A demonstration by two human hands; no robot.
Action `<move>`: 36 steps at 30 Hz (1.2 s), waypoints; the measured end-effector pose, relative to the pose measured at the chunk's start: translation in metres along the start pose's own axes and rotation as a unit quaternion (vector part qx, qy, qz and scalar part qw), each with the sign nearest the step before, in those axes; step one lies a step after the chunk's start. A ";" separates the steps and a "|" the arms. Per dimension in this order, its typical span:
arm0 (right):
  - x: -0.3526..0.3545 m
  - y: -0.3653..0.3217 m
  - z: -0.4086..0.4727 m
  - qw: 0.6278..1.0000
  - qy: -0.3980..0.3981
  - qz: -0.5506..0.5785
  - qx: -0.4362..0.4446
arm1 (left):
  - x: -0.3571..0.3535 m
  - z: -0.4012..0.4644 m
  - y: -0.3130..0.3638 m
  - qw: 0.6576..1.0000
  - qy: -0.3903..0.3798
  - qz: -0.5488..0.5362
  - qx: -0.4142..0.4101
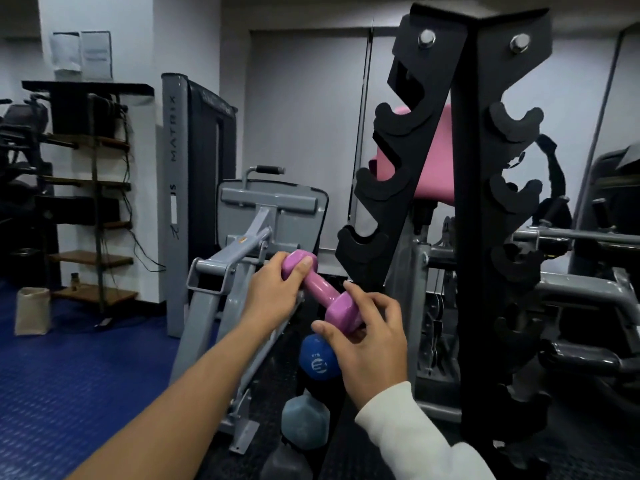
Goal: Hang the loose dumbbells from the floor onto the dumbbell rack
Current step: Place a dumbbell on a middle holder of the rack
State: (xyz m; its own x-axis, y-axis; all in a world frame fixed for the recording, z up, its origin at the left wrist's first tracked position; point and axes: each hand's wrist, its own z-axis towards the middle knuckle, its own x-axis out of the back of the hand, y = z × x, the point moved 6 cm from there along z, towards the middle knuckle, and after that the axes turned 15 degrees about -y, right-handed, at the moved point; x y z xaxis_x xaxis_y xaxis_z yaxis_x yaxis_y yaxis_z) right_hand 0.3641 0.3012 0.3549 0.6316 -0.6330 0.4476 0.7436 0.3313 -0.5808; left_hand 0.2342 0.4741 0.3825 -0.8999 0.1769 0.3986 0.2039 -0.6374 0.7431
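Note:
A small pink dumbbell [320,289] is held in the air between both hands, tilted, just left of the black dumbbell rack [474,202]. My left hand [273,296] grips its upper left head. My right hand [370,337] cups its lower right head from below. On the rack's left side below my hands sit a blue dumbbell [317,356], a grey-blue one [304,420] and a dark one [287,462]. Several padded cradles higher up on the rack hold nothing.
A grey Matrix weight machine [242,244] stands close on the left of the rack. A pink pad [429,161] shows behind the rack. More grey machine frames [571,296] lie to the right. A wooden shelf [90,188] and a beige bag [32,310] stand at far left on blue flooring.

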 end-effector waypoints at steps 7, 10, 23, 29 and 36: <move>0.006 -0.006 0.016 0.998 0.004 -0.068 0.009 | -0.034 0.040 0.005 0.985 -0.064 -0.162 0.000; 0.006 -0.004 0.018 0.995 0.003 -0.094 0.025 | -0.044 0.045 0.001 0.978 -0.082 -0.192 -0.001; 0.010 -0.014 0.027 0.982 -0.090 -0.168 0.016 | -0.047 0.034 -0.004 0.976 -0.030 -0.214 0.030; 0.009 -0.018 0.035 0.987 -0.064 -0.148 0.012 | -0.048 0.046 0.004 0.972 -0.071 -0.216 0.056; 0.007 -0.016 0.044 0.991 -0.051 -0.124 -0.017 | -0.074 0.055 0.006 0.912 -0.196 -0.332 0.137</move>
State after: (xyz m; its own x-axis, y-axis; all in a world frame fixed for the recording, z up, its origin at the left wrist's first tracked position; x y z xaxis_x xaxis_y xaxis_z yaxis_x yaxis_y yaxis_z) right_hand 0.3661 0.3217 0.3974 0.4511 -0.6171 0.6448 0.8719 0.1506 -0.4660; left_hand 0.3235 0.4986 0.3865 -0.6642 0.7446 -0.0671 -0.1999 -0.0904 0.9756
